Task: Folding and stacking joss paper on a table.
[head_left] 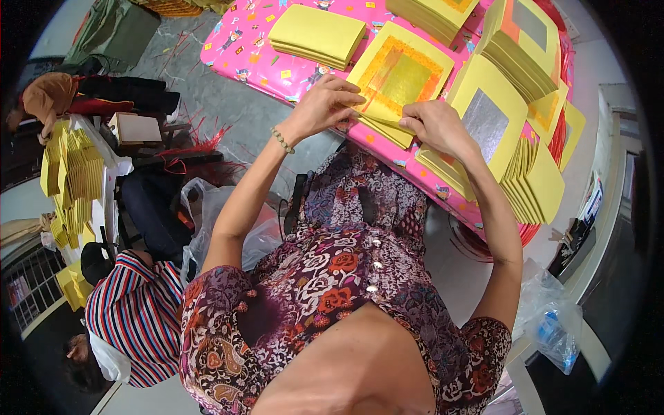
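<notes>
Reading this as mid-batch from my end: pink patterned table (238, 52) across the top of the frame already carries several stacks of yellow paper, a plain stack (317, 34) upper centre, a silver-foil fanned stack (498, 131) at centre right, more silver-and-orange ones (529, 48) upper right. Judging by that, much is done; the yellow heap (69, 173) at the left edge suggests plenty left. Work piece is the gold-foil stack (398, 83) at upper centre, near table edge. Left hand (325, 104) is curled over its near-left corner, fingers pinching sheets; right hand (436, 124) grips the lower-right edge, fingers narrow. Hard to make out: which sheet is being lifted, since the fingers cover the edge. A second person in a striped shirt (135, 315) at lower left is mostly cut off. Clear bag (553, 325) at lower right, contents unreadable.
</notes>
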